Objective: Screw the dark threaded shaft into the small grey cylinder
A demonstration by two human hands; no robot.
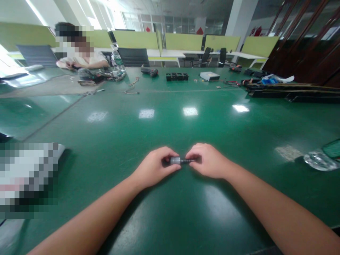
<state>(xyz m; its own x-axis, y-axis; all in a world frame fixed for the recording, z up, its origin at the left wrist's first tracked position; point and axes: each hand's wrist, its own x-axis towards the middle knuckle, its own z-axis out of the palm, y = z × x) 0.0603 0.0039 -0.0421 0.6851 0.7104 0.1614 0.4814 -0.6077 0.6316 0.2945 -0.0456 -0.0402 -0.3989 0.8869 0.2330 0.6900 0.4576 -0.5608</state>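
Low over the green tabletop, or resting on it, lies a small silver cylinder with a thin dark shaft-like end (175, 160); it looks like a small motor, but its kind is not certain. My left hand (156, 166) pinches the silver body between thumb and fingers. From the other side my right hand (208, 161) closes its thumb and fingertips around the thin dark end. The part lies level, pointing from left to right. Fingers cover both of its tips.
The green table (164, 131) spreads out around my hands. A pixelated box-like object (29, 173) lies at left, a clear bottle (321, 159) at right. Across the table are a seated person (82, 53), a power drill (149, 71), a black tray (177, 76) and a white box (209, 76).
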